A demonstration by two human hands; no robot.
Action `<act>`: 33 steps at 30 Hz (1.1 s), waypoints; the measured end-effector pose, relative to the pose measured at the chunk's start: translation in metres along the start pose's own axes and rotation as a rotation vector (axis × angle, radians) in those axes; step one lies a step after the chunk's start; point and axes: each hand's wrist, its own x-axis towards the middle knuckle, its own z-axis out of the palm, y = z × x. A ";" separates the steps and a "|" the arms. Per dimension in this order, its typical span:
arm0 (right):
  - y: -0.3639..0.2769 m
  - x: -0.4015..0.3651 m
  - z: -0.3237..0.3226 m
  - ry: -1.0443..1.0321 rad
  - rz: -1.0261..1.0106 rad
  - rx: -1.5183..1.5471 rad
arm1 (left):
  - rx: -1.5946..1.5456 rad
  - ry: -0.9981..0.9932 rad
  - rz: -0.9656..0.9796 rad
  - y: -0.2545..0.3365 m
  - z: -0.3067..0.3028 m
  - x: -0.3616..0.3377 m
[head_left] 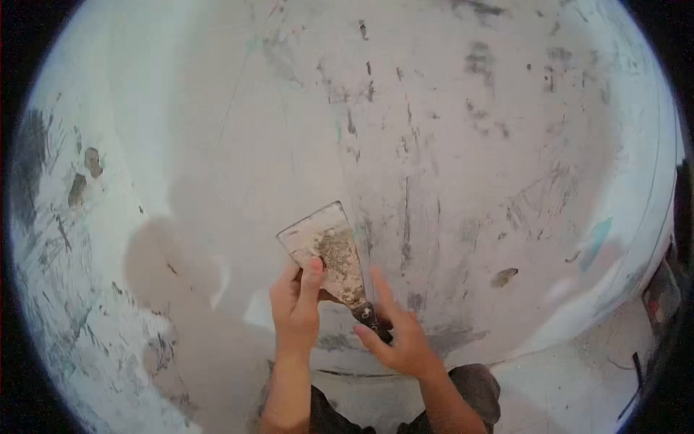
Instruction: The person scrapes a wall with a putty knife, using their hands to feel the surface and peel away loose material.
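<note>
A putty knife (338, 242) with a wide, stained metal blade and a dark handle is held in front of a scuffed, whitish wall. My left hand (298, 296) pinches the blade's left side, thumb on top of the face. Around the dark handle at the lower end, my right hand (397, 336) is closed, with its index finger stretched out along the blade's right side. The blade's broad edge points up and to the left. Fingers behind the blade are hidden.
The pale wall (448, 159) carries dark smears, scratches and a few brownish pits. A shadow (173, 267) falls on its left part. Below are my dark-clothed legs (473, 394) and the light floor (557, 394). Dark objects (661, 296) stand at the right edge.
</note>
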 end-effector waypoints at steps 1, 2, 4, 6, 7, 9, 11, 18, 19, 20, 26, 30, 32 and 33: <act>0.004 -0.002 0.002 -0.057 0.108 0.155 | -0.001 0.014 -0.015 -0.011 -0.004 -0.002; 0.007 -0.005 0.004 -0.109 0.214 0.308 | -0.044 -0.050 -0.129 -0.024 -0.008 -0.001; 0.008 -0.012 0.005 -0.128 0.344 0.458 | -0.096 -0.109 -0.231 -0.035 -0.007 0.000; 0.007 -0.019 0.010 -0.144 0.464 0.612 | -0.140 -0.067 -0.343 -0.042 0.014 -0.002; 0.007 -0.022 0.013 -0.072 0.449 0.546 | -0.136 -0.067 -0.335 -0.050 0.019 -0.001; 0.005 -0.021 0.014 -0.001 0.429 0.476 | -0.257 -0.097 -0.330 -0.066 0.030 0.000; 0.004 -0.020 0.014 0.088 0.397 0.540 | -0.275 -0.078 -0.352 -0.074 0.038 0.007; 0.025 -0.020 0.009 0.159 0.369 0.506 | -0.003 -0.159 -0.061 -0.079 0.062 0.018; 0.028 -0.020 0.009 0.158 0.381 0.492 | 0.002 -0.118 -0.031 -0.080 0.065 0.017; 0.013 -0.015 0.008 0.212 0.370 0.524 | -0.017 -0.090 -0.042 -0.079 0.066 0.016; 0.024 -0.025 0.012 0.144 0.415 0.488 | -0.021 -0.051 -0.135 -0.083 0.065 0.009; 0.012 -0.022 0.013 0.211 0.455 0.484 | -0.041 -0.030 -0.174 -0.083 0.066 0.008; 0.014 -0.020 0.008 0.184 0.453 0.453 | -0.049 -0.005 -0.169 -0.084 0.067 0.007; 0.014 -0.020 0.007 0.157 0.448 0.422 | -0.057 0.020 -0.161 -0.084 0.068 0.007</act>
